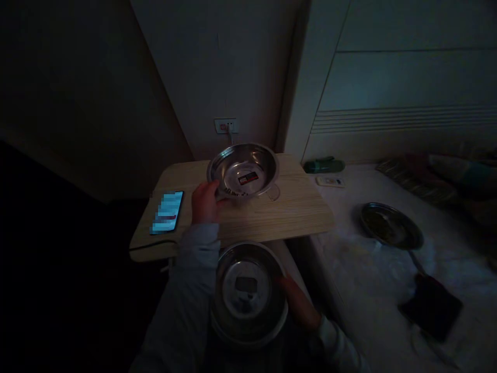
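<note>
The room is dim. My left hand [205, 203] grips the near-left rim of a steel bowl [244, 171] with a label inside, which is tilted up on a small wooden table [287, 212]. My right hand [301, 305] holds the right side of a second steel bowl [248, 292] below the table's front edge, close to my body. This bowl also shows a dark label in its bottom.
A lit phone [167, 211] lies on the table's left part, with a cable at the edge. A wall socket [225, 125] is behind. On the bed at right lie a third steel dish [390, 226], a dark wallet-like object [433, 306], a remote [330, 181] and a green item [324, 165].
</note>
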Demonstrator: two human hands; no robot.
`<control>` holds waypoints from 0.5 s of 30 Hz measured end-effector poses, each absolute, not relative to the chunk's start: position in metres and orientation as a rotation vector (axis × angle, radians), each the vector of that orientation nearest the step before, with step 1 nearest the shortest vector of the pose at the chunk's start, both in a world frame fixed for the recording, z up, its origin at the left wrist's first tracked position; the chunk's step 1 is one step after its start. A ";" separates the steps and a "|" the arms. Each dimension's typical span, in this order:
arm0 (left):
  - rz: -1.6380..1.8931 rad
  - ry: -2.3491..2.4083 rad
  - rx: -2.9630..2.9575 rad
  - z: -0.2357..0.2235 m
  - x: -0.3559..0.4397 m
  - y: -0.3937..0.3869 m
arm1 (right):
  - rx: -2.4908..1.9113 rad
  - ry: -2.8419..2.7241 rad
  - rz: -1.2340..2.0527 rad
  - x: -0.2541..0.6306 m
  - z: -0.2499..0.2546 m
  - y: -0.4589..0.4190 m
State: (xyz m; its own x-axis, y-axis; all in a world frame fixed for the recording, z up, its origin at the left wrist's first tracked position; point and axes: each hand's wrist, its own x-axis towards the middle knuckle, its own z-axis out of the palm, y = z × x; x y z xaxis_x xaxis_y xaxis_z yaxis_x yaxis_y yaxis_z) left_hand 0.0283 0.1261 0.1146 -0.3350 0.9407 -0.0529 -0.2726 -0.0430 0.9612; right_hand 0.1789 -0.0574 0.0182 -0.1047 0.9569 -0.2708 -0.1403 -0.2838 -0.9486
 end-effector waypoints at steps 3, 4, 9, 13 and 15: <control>1.506 1.165 0.773 0.115 0.054 0.156 | -1.261 -0.987 1.559 0.183 0.020 -0.057; 1.498 1.161 0.775 0.114 0.062 0.167 | -1.271 -0.981 1.563 0.185 0.020 -0.058; 1.362 1.194 0.856 0.104 0.102 0.221 | -1.323 -0.982 1.599 0.192 0.017 -0.063; 1.276 1.213 0.933 0.090 0.131 0.250 | -1.436 -0.905 1.645 0.194 0.009 -0.062; 1.230 1.222 0.995 0.082 0.141 0.256 | -1.464 -0.898 1.657 0.195 0.003 -0.061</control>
State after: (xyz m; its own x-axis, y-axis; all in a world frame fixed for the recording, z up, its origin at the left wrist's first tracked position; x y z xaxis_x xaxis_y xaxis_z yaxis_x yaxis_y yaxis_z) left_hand 0.1409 0.2565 0.0823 -0.0643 0.9904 -0.1227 -0.1289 0.1137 0.9851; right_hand 0.1952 -0.0607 0.0025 -0.0776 0.8746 -0.4785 -0.0770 -0.4838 -0.8718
